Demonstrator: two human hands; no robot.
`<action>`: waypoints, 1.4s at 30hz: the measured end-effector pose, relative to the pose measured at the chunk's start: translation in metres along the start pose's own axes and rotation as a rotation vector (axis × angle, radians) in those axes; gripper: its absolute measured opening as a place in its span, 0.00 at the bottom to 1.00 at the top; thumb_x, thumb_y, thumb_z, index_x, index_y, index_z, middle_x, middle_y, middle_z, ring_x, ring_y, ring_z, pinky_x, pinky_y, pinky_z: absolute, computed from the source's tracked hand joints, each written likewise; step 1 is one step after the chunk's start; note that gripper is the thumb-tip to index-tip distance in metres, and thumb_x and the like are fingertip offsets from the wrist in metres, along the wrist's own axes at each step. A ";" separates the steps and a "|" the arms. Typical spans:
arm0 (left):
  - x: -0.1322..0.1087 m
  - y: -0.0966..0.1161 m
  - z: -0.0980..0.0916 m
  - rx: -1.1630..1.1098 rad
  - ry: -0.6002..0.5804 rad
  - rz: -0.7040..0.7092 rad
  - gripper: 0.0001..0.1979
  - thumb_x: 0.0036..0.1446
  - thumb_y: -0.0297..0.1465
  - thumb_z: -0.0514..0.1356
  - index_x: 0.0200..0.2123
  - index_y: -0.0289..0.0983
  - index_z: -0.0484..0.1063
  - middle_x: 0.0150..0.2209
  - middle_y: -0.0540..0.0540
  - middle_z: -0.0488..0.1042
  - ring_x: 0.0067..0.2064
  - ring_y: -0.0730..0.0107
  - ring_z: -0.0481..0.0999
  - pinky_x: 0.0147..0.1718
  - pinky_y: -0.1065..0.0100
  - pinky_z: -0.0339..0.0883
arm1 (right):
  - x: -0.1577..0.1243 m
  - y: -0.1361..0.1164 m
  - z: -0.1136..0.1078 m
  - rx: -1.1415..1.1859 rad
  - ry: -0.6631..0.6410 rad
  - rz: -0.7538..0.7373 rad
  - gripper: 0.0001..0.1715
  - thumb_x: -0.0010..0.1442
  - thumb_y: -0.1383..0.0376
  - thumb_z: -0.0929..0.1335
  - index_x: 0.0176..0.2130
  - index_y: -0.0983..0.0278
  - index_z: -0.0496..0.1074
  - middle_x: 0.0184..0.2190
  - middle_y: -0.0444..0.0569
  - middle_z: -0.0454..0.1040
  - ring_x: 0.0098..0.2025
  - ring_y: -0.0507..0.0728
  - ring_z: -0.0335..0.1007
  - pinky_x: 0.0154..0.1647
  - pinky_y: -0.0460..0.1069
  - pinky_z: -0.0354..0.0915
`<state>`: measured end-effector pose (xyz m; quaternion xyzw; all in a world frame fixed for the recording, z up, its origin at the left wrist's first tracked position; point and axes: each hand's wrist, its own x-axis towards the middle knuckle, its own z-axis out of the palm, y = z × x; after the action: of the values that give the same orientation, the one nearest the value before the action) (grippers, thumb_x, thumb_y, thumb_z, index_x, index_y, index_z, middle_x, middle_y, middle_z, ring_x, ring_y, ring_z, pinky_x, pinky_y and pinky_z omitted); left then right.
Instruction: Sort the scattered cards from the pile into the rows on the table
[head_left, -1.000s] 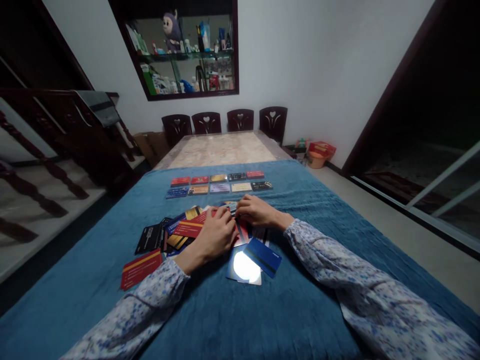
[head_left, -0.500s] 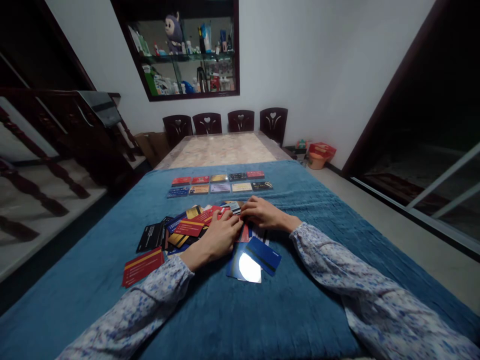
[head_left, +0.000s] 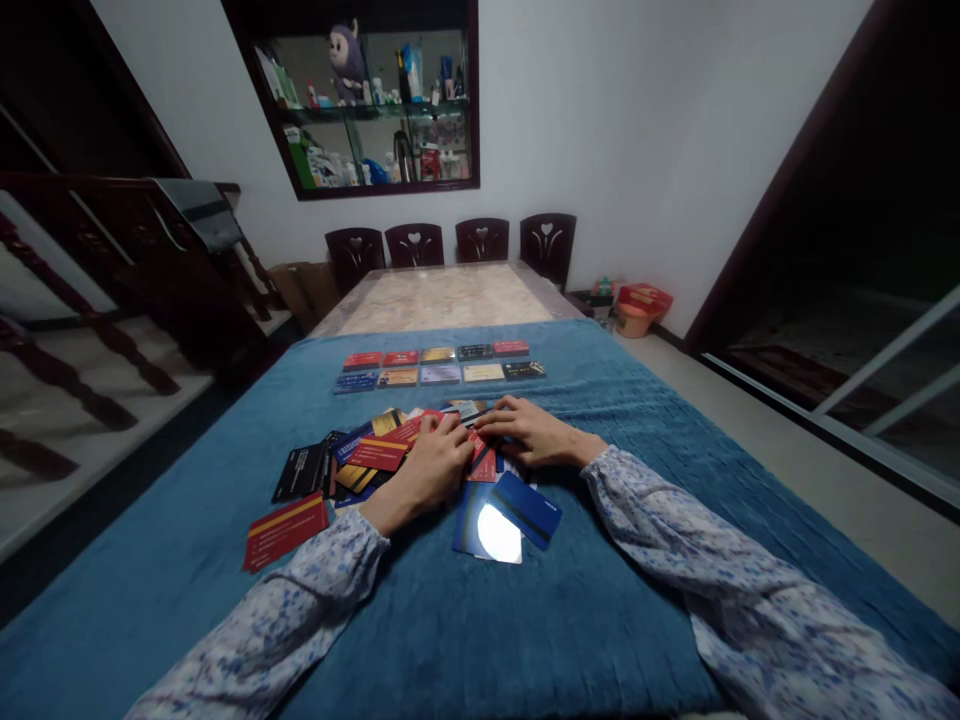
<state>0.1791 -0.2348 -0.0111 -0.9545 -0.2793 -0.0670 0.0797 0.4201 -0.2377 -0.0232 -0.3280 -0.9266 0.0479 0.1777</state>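
A loose heap of plastic cards (head_left: 367, 455), red, blue, black and gold, lies on a blue cloth (head_left: 480, 620). My left hand (head_left: 431, 470) rests palm down on the heap's right part, fingers stretched over the cards. My right hand (head_left: 529, 432) lies flat beside it, fingertips on a red card (head_left: 484, 465) between the two hands. Neither hand lifts a card. Beyond the hands, two neat rows of cards (head_left: 439, 366) are laid out side by side. A blue card (head_left: 525, 508) and a shiny one (head_left: 491, 535) lie just in front of my wrists.
A red card (head_left: 285, 530) lies apart at the heap's near left. The cloth covers the near part of a long table (head_left: 442, 298) with several dark chairs (head_left: 450, 240) at its far end. A wall cabinet (head_left: 367, 100) hangs behind. A stair rail (head_left: 97, 260) runs on the left.
Both hands stayed on the heap and shifted only slightly; my left hand slid a little to the right, my right fingertips moved toward the red card. The laid-out rows are unchanged.
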 end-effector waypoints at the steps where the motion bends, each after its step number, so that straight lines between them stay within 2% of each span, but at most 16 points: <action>1: -0.001 0.001 0.000 0.010 -0.004 -0.001 0.13 0.68 0.29 0.51 0.46 0.38 0.76 0.48 0.38 0.77 0.54 0.51 0.68 0.50 0.48 0.58 | 0.000 0.000 0.000 0.002 -0.009 0.002 0.30 0.57 0.73 0.67 0.59 0.63 0.73 0.60 0.52 0.73 0.55 0.63 0.60 0.56 0.62 0.62; 7: -0.005 0.006 -0.004 0.019 0.030 -0.033 0.13 0.68 0.34 0.53 0.44 0.38 0.77 0.47 0.38 0.77 0.52 0.51 0.69 0.47 0.49 0.60 | -0.004 -0.002 -0.004 -0.019 -0.007 0.003 0.23 0.63 0.69 0.66 0.57 0.62 0.74 0.57 0.53 0.76 0.53 0.62 0.62 0.55 0.60 0.61; 11: -0.009 0.006 -0.008 -0.018 0.050 -0.044 0.13 0.66 0.37 0.56 0.44 0.37 0.77 0.48 0.38 0.77 0.54 0.50 0.68 0.50 0.47 0.60 | -0.007 -0.003 -0.005 -0.046 0.011 0.002 0.21 0.64 0.67 0.67 0.56 0.63 0.75 0.56 0.54 0.77 0.51 0.61 0.62 0.53 0.59 0.62; 15: -0.011 0.004 -0.008 -0.064 0.059 -0.026 0.11 0.64 0.36 0.59 0.42 0.37 0.77 0.47 0.38 0.77 0.55 0.49 0.67 0.51 0.46 0.60 | -0.009 -0.003 -0.004 -0.074 0.025 -0.012 0.22 0.64 0.68 0.68 0.56 0.66 0.74 0.56 0.55 0.76 0.50 0.61 0.62 0.53 0.58 0.63; 22: -0.012 0.002 -0.003 -0.014 0.077 0.055 0.12 0.67 0.34 0.56 0.39 0.35 0.77 0.43 0.38 0.78 0.48 0.54 0.70 0.47 0.52 0.61 | -0.010 -0.007 -0.003 -0.099 0.091 -0.059 0.17 0.67 0.67 0.66 0.53 0.64 0.76 0.51 0.55 0.78 0.47 0.60 0.64 0.50 0.57 0.65; 28: -0.012 -0.001 0.003 0.007 0.172 0.113 0.13 0.68 0.32 0.53 0.38 0.35 0.77 0.37 0.40 0.78 0.43 0.58 0.72 0.43 0.57 0.61 | -0.011 -0.005 0.000 -0.138 0.191 -0.135 0.14 0.69 0.66 0.64 0.46 0.65 0.78 0.42 0.55 0.81 0.42 0.58 0.65 0.45 0.55 0.67; 31: -0.011 -0.003 0.004 -0.006 0.219 0.131 0.13 0.69 0.30 0.52 0.39 0.35 0.77 0.36 0.41 0.78 0.41 0.61 0.73 0.42 0.59 0.61 | -0.012 -0.003 0.001 -0.153 0.251 -0.162 0.14 0.69 0.67 0.63 0.45 0.65 0.78 0.39 0.54 0.80 0.41 0.58 0.66 0.42 0.53 0.68; 38: -0.006 -0.014 0.005 0.015 0.341 0.141 0.13 0.69 0.27 0.52 0.38 0.35 0.77 0.32 0.43 0.77 0.38 0.63 0.73 0.40 0.61 0.61 | -0.011 0.005 0.012 -0.146 0.458 -0.126 0.14 0.70 0.68 0.62 0.43 0.64 0.78 0.34 0.52 0.79 0.37 0.56 0.68 0.37 0.50 0.70; 42: -0.002 -0.020 0.008 -0.002 0.361 0.112 0.12 0.67 0.25 0.52 0.41 0.36 0.76 0.34 0.43 0.78 0.39 0.63 0.74 0.39 0.62 0.61 | -0.009 0.013 0.021 -0.128 0.541 -0.106 0.14 0.71 0.65 0.63 0.44 0.63 0.78 0.33 0.51 0.78 0.36 0.56 0.69 0.36 0.51 0.72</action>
<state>0.1678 -0.2177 -0.0171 -0.9411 -0.2067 -0.2331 0.1314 0.4266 -0.2327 -0.0477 -0.2907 -0.8625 -0.1091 0.3996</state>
